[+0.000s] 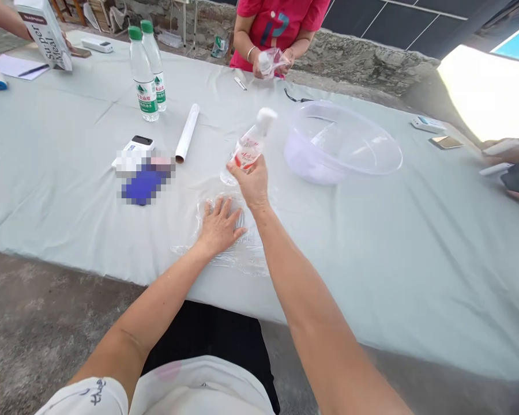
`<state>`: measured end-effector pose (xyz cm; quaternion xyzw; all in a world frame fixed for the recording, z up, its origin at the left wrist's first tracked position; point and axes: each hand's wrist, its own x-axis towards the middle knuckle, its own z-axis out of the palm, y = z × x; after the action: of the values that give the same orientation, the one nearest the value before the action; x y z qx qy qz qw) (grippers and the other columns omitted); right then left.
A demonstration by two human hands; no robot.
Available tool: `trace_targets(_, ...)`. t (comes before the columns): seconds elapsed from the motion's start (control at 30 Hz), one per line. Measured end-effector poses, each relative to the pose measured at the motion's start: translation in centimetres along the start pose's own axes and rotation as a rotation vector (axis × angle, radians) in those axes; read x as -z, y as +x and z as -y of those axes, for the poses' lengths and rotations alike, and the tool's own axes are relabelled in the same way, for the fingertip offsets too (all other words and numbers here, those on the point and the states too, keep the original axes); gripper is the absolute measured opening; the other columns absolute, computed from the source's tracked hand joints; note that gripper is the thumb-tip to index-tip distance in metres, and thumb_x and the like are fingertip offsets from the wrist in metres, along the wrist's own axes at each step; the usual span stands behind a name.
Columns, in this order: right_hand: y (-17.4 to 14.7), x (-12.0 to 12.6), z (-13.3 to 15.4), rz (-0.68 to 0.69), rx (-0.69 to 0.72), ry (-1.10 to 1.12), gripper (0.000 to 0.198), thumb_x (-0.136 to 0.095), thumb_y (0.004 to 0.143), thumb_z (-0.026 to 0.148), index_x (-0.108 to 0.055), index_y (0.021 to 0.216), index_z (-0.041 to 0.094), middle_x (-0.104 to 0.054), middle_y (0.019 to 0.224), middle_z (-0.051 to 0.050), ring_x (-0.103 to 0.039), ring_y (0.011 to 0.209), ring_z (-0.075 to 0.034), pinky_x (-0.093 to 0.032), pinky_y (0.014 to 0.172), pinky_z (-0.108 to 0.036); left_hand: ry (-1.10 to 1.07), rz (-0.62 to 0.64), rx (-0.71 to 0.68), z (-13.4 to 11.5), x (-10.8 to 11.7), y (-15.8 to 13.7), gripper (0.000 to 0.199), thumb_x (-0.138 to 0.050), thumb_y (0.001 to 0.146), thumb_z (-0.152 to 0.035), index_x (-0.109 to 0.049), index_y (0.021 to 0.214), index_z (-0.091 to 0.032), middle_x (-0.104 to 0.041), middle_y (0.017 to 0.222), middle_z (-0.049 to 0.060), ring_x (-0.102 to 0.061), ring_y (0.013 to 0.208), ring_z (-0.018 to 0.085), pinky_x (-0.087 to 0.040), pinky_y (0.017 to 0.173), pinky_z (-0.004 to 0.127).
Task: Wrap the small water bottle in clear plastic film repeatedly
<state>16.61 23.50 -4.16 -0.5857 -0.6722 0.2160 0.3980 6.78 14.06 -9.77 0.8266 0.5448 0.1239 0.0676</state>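
Observation:
My right hand (253,183) is wrapped round a clear plastic bottle (247,147) with a white cap and a red and white label. The bottle tilts, its cap pointing away and to the right. Flat on the table, with fingers spread, my left hand (221,225) presses on a crumpled sheet of clear plastic wrap (242,253). The wrap lies close to the table's front edge, just below the bottle. Whether the bottle's base touches the table or the wrap I cannot tell.
A see-through basin (315,155) stands right of the bottle. To the left are a white roll (187,134), two green-capped water bottles (146,95), a power bank (136,148) and a blurred blue item (142,183). Across the table, a person in pink (279,29) holds clear plastic.

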Motion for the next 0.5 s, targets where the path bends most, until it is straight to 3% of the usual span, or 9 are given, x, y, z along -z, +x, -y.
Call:
trace_targets(0.1, -2.6, 5.0, 0.7, -0.055, -0.041, 0.045, 0.055, -0.044, 0.097, 0.054, -0.044, 0.141, 0.02, -0.064, 0.126, -0.013, -0.065, 0.113, -0.025, -0.052, 0.089, -0.036, -0.017, 0.024, 0.007, 0.0, 0.1, 0.0, 0.059, -0.049, 0.098, -0.051, -0.051, 0.149, -0.02, -0.035, 0.163, 0.018, -0.024, 0.154, 0.041, -0.018, 0.12, 0.068)
trace_targets(0.23, -8.1, 9.6, 0.8, 0.008, -0.238, -0.012, 0.053, -0.048, 0.092, 0.062, -0.057, 0.125, 0.021, -0.068, 0.117, -0.011, -0.066, 0.102, -0.025, -0.054, 0.081, -0.036, -0.032, 0.046, 0.021, 0.0, 0.1, 0.0, 0.059, -0.046, 0.099, -0.051, -0.049, 0.15, -0.022, -0.033, 0.164, 0.018, -0.022, 0.154, 0.041, -0.017, 0.12, 0.069)
trace_targets(0.33, -11.4, 9.7, -0.1, 0.016, -0.427, -0.113, 0.051, -0.056, 0.085, 0.065, -0.062, 0.111, 0.021, -0.071, 0.108, -0.01, -0.067, 0.095, -0.026, -0.053, 0.08, -0.037, -0.014, 0.04, 0.018, 0.0, 0.0, 0.0, 0.059, -0.043, 0.1, -0.052, -0.048, 0.151, -0.023, -0.033, 0.164, 0.018, -0.022, 0.154, 0.04, -0.016, 0.12, 0.068)
trace_targets(0.5, -12.9, 7.5, -1.4, 0.099, -0.578, -0.463, 0.06, -0.053, 0.087, 0.063, -0.056, 0.126, 0.018, -0.066, 0.119, -0.019, -0.064, 0.11, -0.037, -0.05, 0.088, -0.047, 0.01, 0.033, 0.015, -0.1, 0.1, 0.1, 0.06, -0.038, 0.101, -0.054, -0.047, 0.152, -0.023, -0.032, 0.165, 0.017, -0.022, 0.154, 0.04, -0.016, 0.12, 0.068)
